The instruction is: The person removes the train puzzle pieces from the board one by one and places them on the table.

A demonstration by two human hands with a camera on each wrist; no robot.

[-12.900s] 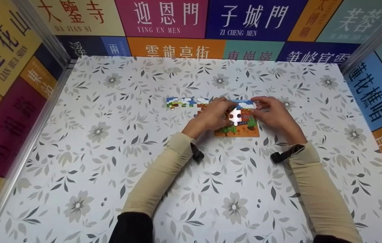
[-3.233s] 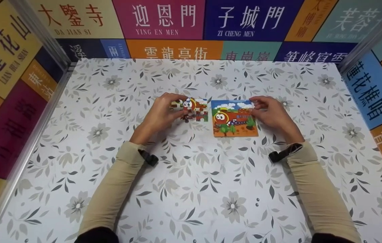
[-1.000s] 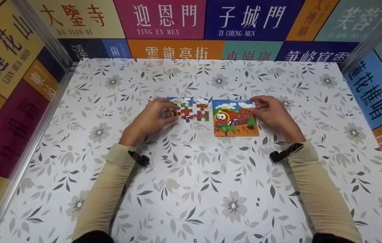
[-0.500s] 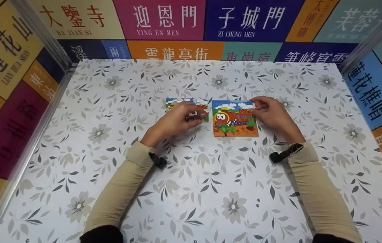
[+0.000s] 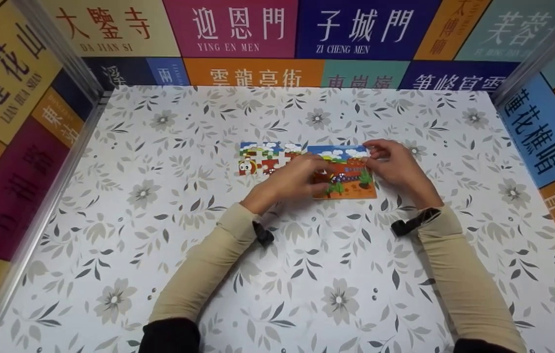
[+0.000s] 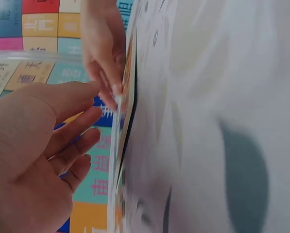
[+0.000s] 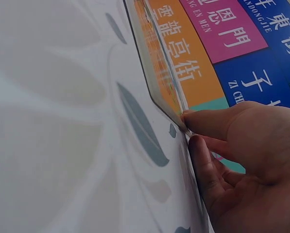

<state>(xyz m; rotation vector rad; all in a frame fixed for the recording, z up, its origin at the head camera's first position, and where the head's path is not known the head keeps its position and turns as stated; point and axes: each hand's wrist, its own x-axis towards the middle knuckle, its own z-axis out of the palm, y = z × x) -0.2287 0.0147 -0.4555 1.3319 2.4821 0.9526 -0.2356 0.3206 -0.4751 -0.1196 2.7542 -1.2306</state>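
My left hand [image 5: 299, 179] hovers over the left part of a square train picture puzzle [image 5: 355, 189], covering the train's face. Its fingers are loosely bent and the left wrist view shows nothing between thumb and fingers. My right hand [image 5: 395, 164] holds the puzzle's far right corner, thumb and forefinger against the edges. In the right wrist view the thumb touches the corner of the puzzle [image 7: 157, 73], which lies flat on the table. Left of it lie several jigsaw pieces [image 5: 267, 147] with sky and red train parts, including a piece with the train's eyes [image 5: 246, 167].
A white cloth with grey flowers and leaves covers the table [image 5: 277, 274]. Colourful panels [image 5: 253, 29] with Chinese lettering enclose the back and both sides. Each wrist carries a small black camera, such as the right one [image 5: 403, 227].
The left hand has set the eye piece down at the left group, then swung right over the puzzle. That group has grown since the earliest frame. The right hand has stayed at the corner.
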